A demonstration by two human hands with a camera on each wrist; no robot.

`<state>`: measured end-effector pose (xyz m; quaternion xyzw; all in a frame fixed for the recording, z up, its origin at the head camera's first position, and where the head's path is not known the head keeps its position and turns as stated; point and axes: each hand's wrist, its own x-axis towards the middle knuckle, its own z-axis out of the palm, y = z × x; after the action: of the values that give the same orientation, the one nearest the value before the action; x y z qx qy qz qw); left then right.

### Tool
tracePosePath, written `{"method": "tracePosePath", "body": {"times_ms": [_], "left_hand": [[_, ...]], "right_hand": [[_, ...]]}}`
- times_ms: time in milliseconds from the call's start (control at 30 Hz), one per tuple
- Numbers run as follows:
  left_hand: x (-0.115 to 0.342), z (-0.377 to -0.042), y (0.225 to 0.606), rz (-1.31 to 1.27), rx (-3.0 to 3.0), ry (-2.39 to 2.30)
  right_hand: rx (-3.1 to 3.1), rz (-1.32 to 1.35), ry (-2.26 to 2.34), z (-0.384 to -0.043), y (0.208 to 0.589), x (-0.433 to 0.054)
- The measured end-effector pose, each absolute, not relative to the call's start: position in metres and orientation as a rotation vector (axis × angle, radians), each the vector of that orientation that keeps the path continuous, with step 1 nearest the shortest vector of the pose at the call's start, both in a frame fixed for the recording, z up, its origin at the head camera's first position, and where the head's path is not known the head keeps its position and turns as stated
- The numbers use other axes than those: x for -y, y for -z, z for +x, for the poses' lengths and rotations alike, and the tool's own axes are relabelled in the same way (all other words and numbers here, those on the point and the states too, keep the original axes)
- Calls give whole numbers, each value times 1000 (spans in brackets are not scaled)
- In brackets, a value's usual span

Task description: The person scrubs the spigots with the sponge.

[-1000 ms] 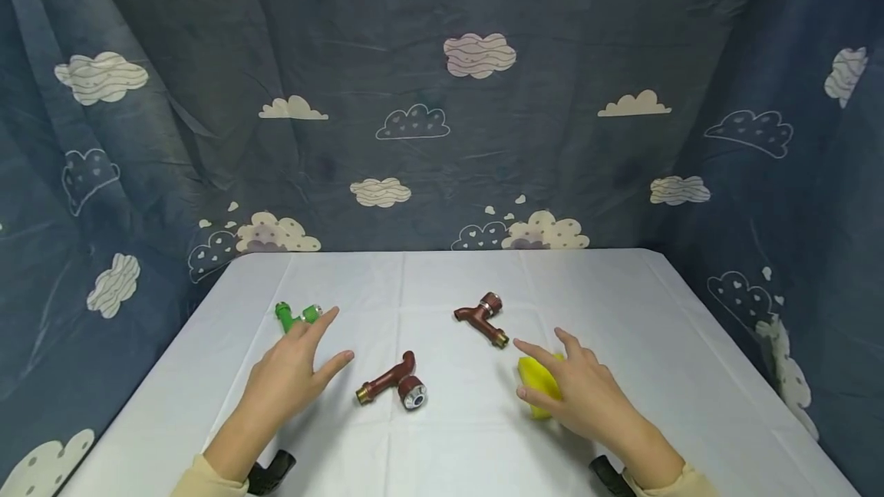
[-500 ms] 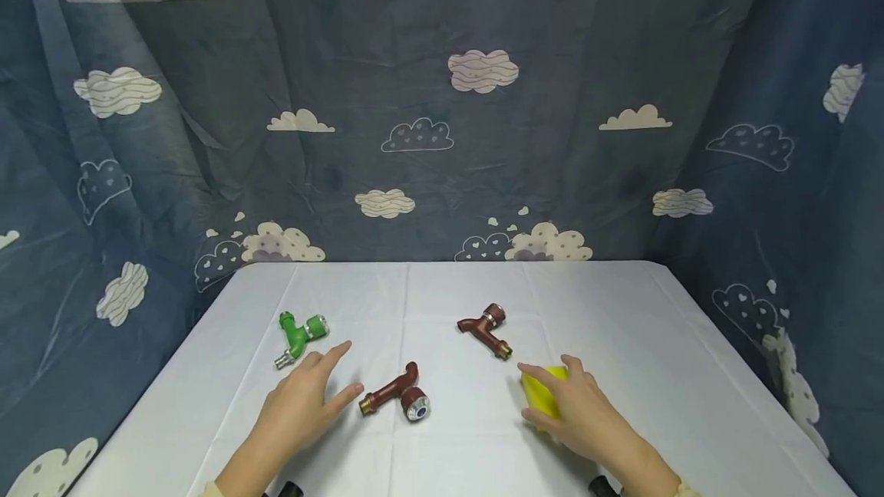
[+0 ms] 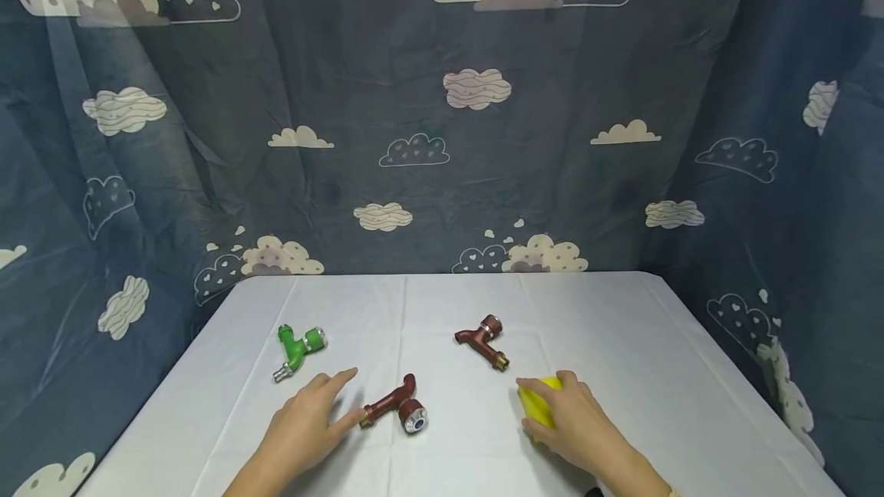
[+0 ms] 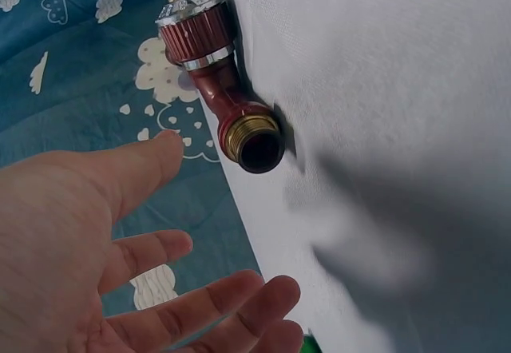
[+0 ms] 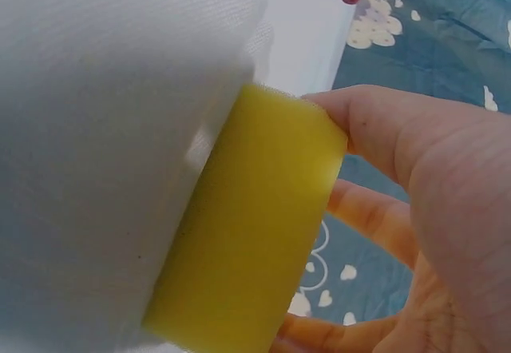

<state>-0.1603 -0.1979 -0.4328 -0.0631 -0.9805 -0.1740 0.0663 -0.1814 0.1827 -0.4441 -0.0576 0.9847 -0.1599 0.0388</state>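
On the white tabletop (image 3: pixel 608 320), widest room runs from the far brown tap (image 3: pixel 478 337) to the right edge; all taps sit well inside the back edge. Count: three taps, one yellow sponge (image 5: pixel 247 225). Green tap (image 3: pixel 297 349) nearest left edge, near brown tap (image 3: pixel 392 401) mid-table. Left hand (image 3: pixel 304 428): fingers spread, just beside near brown tap. Right hand (image 3: pixel 576 420): grips yellow sponge, thumb and fingers on it, right-front of far brown tap.

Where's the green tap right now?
In the head view, the green tap lies on the left of the white table, farther back than the nearer brown tap.
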Motion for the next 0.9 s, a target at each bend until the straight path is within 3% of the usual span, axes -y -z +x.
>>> {"method": "tracePosePath", "body": {"times_ms": [533,900], "left_hand": [[189,-164,441,-261,2964,533],[178,-171,447,-357,3013,568]], "right_hand": [[-3046,-133,656,-177,436,-190],[-3031,-244,1030,-160,439,-184]]}}
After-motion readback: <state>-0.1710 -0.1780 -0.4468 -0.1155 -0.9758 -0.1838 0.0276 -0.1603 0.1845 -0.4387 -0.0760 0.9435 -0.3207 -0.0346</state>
